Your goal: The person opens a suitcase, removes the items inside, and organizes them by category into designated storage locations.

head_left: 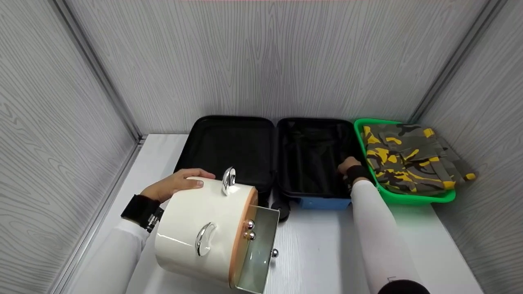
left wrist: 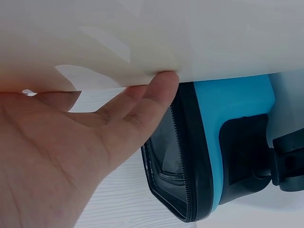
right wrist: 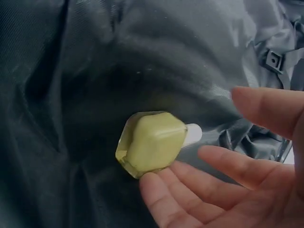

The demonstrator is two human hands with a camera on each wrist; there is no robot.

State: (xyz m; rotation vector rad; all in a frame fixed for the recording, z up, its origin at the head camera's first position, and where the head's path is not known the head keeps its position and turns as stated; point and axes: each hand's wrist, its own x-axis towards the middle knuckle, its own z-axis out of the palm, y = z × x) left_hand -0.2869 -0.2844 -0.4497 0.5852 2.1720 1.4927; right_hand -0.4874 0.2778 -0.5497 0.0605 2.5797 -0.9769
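My left hand (head_left: 175, 185) rests with nearly straight fingers on the cream, glossy storage box (head_left: 192, 220) with chrome handles. In the left wrist view its fingertips press the box's pale surface. The box's clear-sided drawer (head_left: 263, 245) stands pulled out on the right. My right hand (head_left: 349, 164) reaches into the right half of an open black suitcase (head_left: 316, 192). In the right wrist view, its fingers are spread beside a small yellow faceted object (right wrist: 156, 142) with a clear edge and a white tab. Fingertips touch its lower side; the thumb stands apart.
A green basket (head_left: 408, 199) with folded camouflage clothing (head_left: 404, 159) stands right of the suitcase. The suitcase's other half (head_left: 233, 151) lies open behind the box. Its blue shell (head_left: 325, 203) shows below the rim, and a black wheel (head_left: 281, 210) sits near the drawer.
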